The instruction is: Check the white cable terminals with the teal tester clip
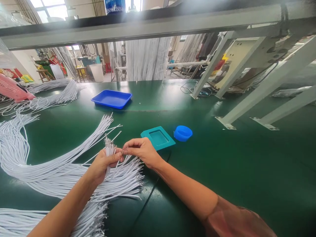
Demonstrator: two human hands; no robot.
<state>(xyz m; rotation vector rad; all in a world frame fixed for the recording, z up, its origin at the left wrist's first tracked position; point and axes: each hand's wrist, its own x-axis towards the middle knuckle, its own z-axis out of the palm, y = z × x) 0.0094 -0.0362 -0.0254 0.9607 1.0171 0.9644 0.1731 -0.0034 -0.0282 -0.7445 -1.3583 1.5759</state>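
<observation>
Many cables (110,148) filled the closed left hand (103,162), and the right hand (142,152) pinched something thin (125,150), apparently end-work next needing steadiness.

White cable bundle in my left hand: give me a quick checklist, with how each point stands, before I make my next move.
1. White cable bundle gripped in the left hand: ok.
2. Right hand up at the bundle, fingertips by the left thumb: ok.
3. What the right fingertips pinch, if anything: cannot tell, too small.
4. Cable tips level in the held bundle: not ok, they look uneven.
5. Teal square tray free of the right hand: cannot tell, the hand overlaps it in view.
6. Blue round bowl apart from both hands: ok.
</observation>
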